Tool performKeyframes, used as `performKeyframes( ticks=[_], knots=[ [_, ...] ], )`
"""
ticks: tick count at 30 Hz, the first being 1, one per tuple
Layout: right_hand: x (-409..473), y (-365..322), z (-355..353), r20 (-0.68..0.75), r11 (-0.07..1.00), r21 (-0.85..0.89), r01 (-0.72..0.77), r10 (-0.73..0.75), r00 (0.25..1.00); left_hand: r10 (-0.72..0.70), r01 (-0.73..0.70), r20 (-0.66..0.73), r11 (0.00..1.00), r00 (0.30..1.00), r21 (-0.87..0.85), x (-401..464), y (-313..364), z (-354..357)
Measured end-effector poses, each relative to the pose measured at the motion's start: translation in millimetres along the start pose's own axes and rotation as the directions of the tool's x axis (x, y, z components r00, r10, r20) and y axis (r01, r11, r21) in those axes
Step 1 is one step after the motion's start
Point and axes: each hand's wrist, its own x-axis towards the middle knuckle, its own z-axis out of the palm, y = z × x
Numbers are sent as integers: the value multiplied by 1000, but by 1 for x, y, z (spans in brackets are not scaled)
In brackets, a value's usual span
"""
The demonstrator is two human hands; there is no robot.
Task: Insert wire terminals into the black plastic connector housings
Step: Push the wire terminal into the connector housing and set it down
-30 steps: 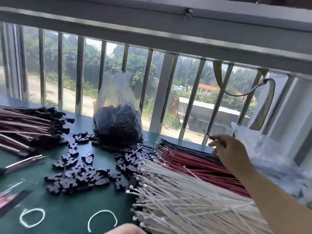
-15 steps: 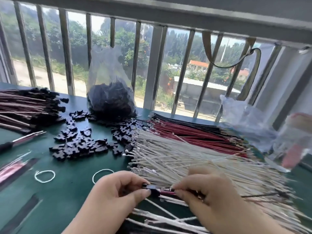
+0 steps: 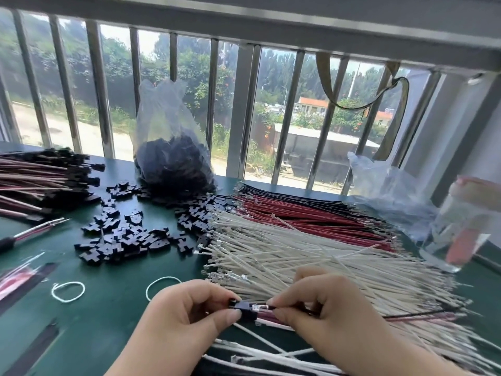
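My left hand point(image 3: 187, 316) pinches a small black connector housing point(image 3: 245, 311) between thumb and forefinger near the bottom centre. My right hand point(image 3: 322, 308) pinches thin wires point(image 3: 406, 317), black and red, whose metal terminal point(image 3: 261, 308) sits at the housing's right opening. Behind my hands spreads a pile of white wires point(image 3: 298, 256), with red wires point(image 3: 311, 218) and black wires point(image 3: 298, 196) beyond it. Loose black housings point(image 3: 122, 234) lie scattered on the green table point(image 3: 108, 308).
A clear bag of black housings point(image 3: 173, 158) stands by the window bars. Finished wire assemblies point(image 3: 40, 180) are stacked at far left. Two white rubber bands point(image 3: 67, 291) lie on the table. A clear plastic bag point(image 3: 385, 191) and a blurred transparent bottle point(image 3: 461, 226) sit at right.
My right hand came back from the far black wires to the front, holding wires. Both hands now meet at a housing, and the terminal sits closer to it than half a second ago.
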Motion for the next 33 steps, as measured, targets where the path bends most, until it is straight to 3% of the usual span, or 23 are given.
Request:
performKeyframes(
  ticks=[12,17,20,23,26,33],
  knots=[
    [1,-4,5,35,996,47,82,-84,996,-16,14,77,999,997,31,-3,5,5],
    [2,-5,2,127,996,50,69,-75,989,0,-3,115,1000,993,28,-5,6,5],
    [3,-3,-3,205,998,63,20,-32,978,-28,30,66,999,997,-24,-3,3,3],
    [2,-2,-3,93,996,83,-38,31,995,-41,42,38,999,998,-12,-3,1,3],
    [0,-2,5,14,999,51,-7,6,1000,-49,49,75,999,996,10,-3,1,3],
    [2,1,14,12,997,43,66,-67,998,-29,25,64,998,997,60,-3,0,8]
  ],
)
